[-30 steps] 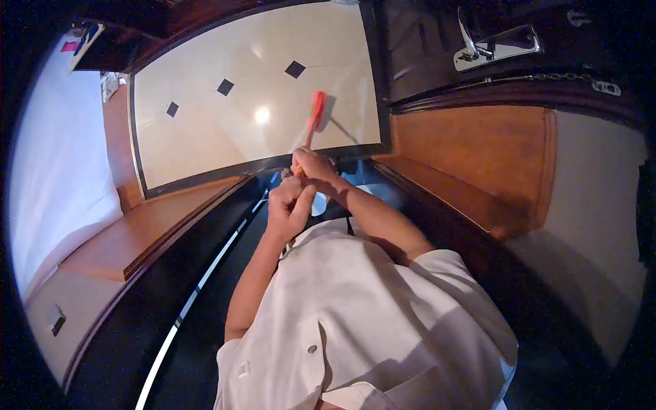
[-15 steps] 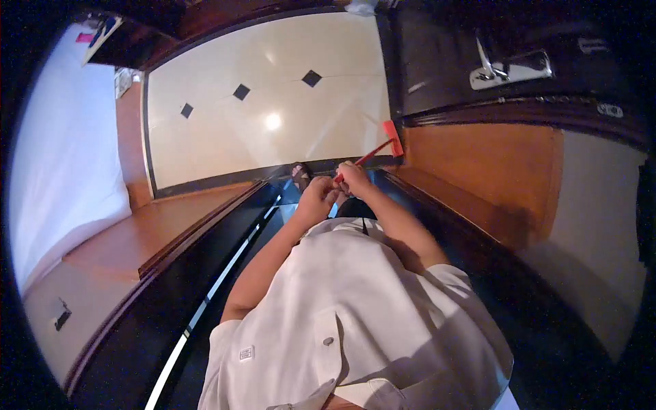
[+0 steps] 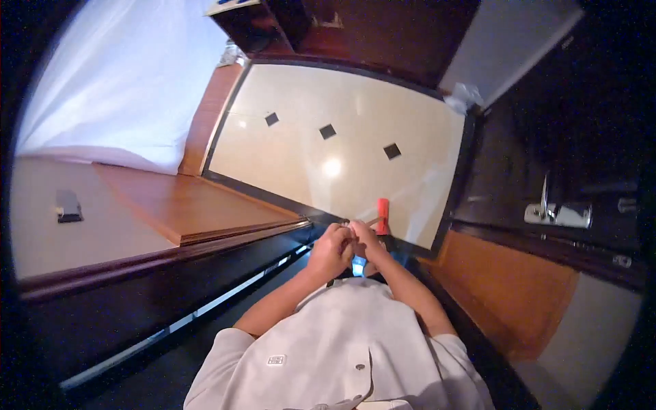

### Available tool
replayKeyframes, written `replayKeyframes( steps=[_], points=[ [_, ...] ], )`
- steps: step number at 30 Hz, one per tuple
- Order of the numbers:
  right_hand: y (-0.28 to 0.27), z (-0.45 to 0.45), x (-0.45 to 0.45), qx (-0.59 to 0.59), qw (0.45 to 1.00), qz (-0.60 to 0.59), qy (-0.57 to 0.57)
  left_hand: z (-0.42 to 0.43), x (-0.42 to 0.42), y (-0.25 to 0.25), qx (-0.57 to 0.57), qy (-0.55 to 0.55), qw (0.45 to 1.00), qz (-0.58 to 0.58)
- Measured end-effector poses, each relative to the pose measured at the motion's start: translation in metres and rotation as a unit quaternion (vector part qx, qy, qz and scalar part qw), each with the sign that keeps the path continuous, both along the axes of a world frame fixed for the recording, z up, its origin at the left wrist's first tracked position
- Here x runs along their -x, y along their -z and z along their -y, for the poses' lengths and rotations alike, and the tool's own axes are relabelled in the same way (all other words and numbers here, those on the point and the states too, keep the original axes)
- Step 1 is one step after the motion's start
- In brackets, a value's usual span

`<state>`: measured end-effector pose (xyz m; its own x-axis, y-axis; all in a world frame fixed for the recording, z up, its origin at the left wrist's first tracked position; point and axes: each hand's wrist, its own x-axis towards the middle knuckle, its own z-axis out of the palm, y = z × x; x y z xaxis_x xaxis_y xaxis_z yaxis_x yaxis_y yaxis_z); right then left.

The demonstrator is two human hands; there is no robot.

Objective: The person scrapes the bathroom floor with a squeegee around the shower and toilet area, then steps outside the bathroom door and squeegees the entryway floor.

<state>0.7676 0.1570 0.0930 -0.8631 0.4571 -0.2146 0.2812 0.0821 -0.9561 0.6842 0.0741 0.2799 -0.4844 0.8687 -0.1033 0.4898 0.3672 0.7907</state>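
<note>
A long-handled floor tool with a red head (image 3: 383,216) rests on the cream floor in front of me; I cannot tell whether it is a broom or a mop. Both hands are closed around the upper part of its handle, close together at waist height. My left hand (image 3: 330,253) is on the left, my right hand (image 3: 365,242) just beside it, slightly farther forward. Most of the handle is hidden by the hands, with a short piece showing between the right hand and the red head.
Cream floor (image 3: 287,157) with a dark border and black diamonds lies ahead. A dark door with a silver handle (image 3: 557,215) stands at the right. On the left hangs a white curtain (image 3: 130,89) beside wooden panelling (image 3: 184,205). A crumpled plastic bag (image 3: 465,98) lies at the far corner.
The view has turned and shifted. The red head is now nearer my hands and in from the border, on the cream floor. Both hands stay on the handle.
</note>
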Motion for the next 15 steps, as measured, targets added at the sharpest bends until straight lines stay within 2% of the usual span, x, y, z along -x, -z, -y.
replayKeyframes(
  steps=[1, 2, 3, 4, 5, 6, 8, 9, 10, 11, 12, 13, 14, 15],
  points=[
    [-0.001, -0.008, 0.005, -0.078, 0.997, -0.022, -0.005, -0.009, 0.000, -0.001, -0.005, -0.003, 1.000, -0.004],
    [0.010, -0.013, 0.009, -0.083, 0.996, -0.029, -0.014, -0.018, 0.000, 0.000, -0.012, -0.012, 1.000, -0.011],
    [0.025, -0.020, 0.014, 0.171, 0.984, -0.050, 0.013, -0.027, 0.000, 0.002, -0.004, -0.004, 1.000, -0.010],
    [0.041, -0.026, 0.017, 0.414, 0.907, -0.064, 0.038, -0.033, -0.001, 0.004, 0.002, 0.005, 1.000, -0.007],
    [0.015, -0.036, 0.014, 0.538, 0.838, -0.062, 0.059, -0.037, 0.000, 0.017, 0.016, 0.031, 0.999, -0.023],
    [0.004, -0.044, 0.013, 0.534, 0.842, -0.060, 0.052, -0.044, -0.003, 0.018, -0.001, 0.039, 0.999, -0.018],
    [-0.008, -0.061, 0.012, 0.377, 0.925, 0.044, -0.005, -0.050, -0.008, 0.039, -0.014, 0.057, 0.998, 0.006],
    [-0.025, -0.073, 0.008, 0.339, 0.938, 0.058, -0.048, -0.053, -0.011, 0.046, -0.027, 0.081, 0.996, 0.024],
    [0.003, -0.079, 0.007, 0.333, 0.939, 0.065, -0.056, -0.056, -0.013, 0.047, -0.034, 0.071, 0.997, 0.027],
    [0.060, -0.078, 0.007, 0.336, 0.919, 0.137, -0.155, -0.058, -0.012, 0.048, 0.010, 0.120, 0.991, 0.062],
    [0.093, -0.080, 0.008, 0.333, 0.885, 0.206, -0.250, -0.059, -0.012, 0.049, 0.054, 0.170, 0.979, 0.095],
    [0.074, -0.089, 0.025, 0.229, 0.850, 0.359, -0.309, -0.056, -0.015, 0.075, -0.002, 0.185, 0.978, 0.096],
    [0.057, -0.092, 0.014, 0.222, 0.845, 0.371, -0.315, -0.061, -0.013, 0.065, -0.011, 0.175, 0.979, 0.104],
    [0.049, -0.083, -0.012, 0.155, 0.946, 0.145, -0.243, -0.060, -0.013, 0.059, 0.014, 0.187, 0.973, 0.132]
  ],
)
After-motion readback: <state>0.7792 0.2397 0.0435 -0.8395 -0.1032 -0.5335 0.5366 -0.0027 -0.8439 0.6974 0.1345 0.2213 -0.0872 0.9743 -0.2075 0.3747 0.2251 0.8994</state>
